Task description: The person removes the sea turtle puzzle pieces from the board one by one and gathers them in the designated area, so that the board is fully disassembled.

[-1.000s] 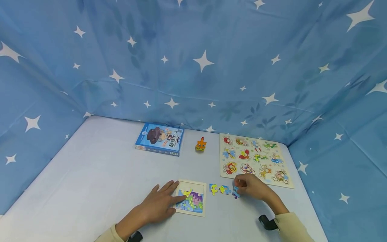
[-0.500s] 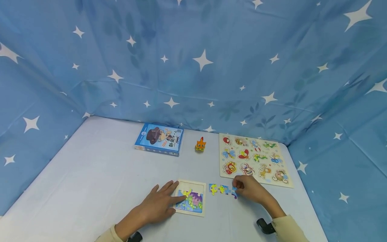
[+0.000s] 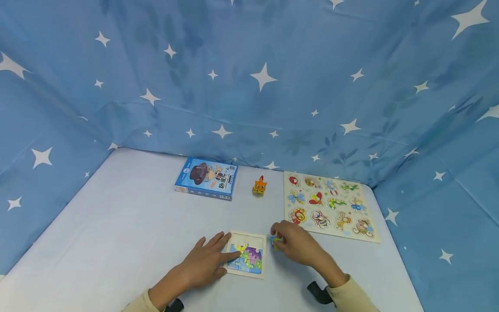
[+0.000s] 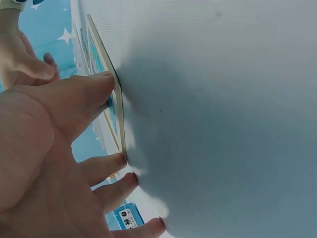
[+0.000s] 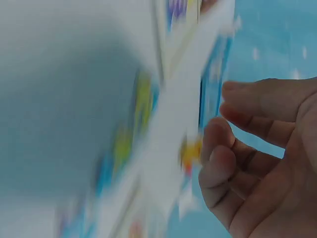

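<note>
Star-printed blue cloth (image 3: pixel 163 78) backs a white table (image 3: pixel 128 221) bearing a picture board (image 3: pixel 325 207) and a box (image 3: pixel 206 177). A person's left hand (image 3: pixel 204 264), spread wide, touches a puzzle tray (image 3: pixel 243 238); the right hand (image 3: pixel 300 242), loosely curved, hovers over loose pieces (image 3: pixel 274 242) just right of the tray.

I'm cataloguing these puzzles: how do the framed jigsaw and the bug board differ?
The jigsaw is small and nearly square; the bug board larger and oblong. The jigsaw has an unfilled strip at its far side; the board carries rows of pictures. The left hand touches the jigsaw; the board lies farther back, to its right. Both lie on the table.
</note>
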### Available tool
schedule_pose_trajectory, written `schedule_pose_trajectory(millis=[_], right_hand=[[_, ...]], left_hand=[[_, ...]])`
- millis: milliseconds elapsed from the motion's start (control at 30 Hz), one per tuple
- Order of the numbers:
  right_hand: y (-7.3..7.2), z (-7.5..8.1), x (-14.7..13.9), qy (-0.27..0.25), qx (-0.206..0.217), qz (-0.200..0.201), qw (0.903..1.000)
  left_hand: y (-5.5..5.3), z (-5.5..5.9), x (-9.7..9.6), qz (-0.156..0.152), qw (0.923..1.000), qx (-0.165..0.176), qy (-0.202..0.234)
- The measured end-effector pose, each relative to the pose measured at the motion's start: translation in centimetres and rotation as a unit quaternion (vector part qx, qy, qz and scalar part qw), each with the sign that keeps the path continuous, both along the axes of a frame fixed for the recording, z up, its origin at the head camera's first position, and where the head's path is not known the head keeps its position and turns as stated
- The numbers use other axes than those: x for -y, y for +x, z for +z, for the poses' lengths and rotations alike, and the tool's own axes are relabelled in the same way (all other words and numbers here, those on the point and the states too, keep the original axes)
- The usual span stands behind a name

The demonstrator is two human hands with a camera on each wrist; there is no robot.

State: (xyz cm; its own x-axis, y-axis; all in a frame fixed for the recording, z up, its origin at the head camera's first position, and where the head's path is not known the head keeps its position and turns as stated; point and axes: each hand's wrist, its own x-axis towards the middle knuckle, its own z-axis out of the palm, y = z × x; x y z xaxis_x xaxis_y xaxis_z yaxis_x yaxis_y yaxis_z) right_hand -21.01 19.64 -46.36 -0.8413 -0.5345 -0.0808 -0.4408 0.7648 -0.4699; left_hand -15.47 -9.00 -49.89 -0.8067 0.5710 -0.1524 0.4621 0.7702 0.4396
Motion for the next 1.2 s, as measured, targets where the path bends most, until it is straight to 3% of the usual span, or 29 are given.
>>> schedule_pose_trajectory(millis=[167, 333, 500, 667, 767, 967, 1200], right_hand=[[0.9, -1.5, 5.2, 0.033, 0.012, 0.077, 0.9964], [1.2, -2.8, 7.8, 0.056, 0.007, 0.111, 0.9922], [1.3, -3.3, 8.3, 0.025, 0.023, 0.106, 0.9938], [1.3, -4.0, 8.2, -0.053, 0.066, 0.077, 0.9934], [1.2, -4.5, 8.3, -0.087, 0.093, 0.055, 0.9903], [1.1, -4.7, 8.6, -0.081, 0.092, 0.036, 0.9918], [1.2, -4.3, 8.5, -0.078, 0.084, 0.033, 0.9928]], left_hand=[[0.2, -0.2, -0.1, -0.01, 0.9999, 0.001, -0.004], [0.3, -0.4, 0.1, -0.014, 0.9999, -0.003, 0.003], [0.3, -0.5, 0.1, -0.014, 0.9999, -0.005, 0.004], [0.3, -0.5, 0.4, -0.017, 0.9998, 0.001, 0.005], [0.2, -0.2, 0.7, -0.014, 0.9995, 0.021, 0.02], [0.0, 0.5, 1.4, -0.019, 0.9961, 0.072, 0.047], [-0.2, 0.6, 1.2, -0.017, 0.9954, 0.081, 0.048]])
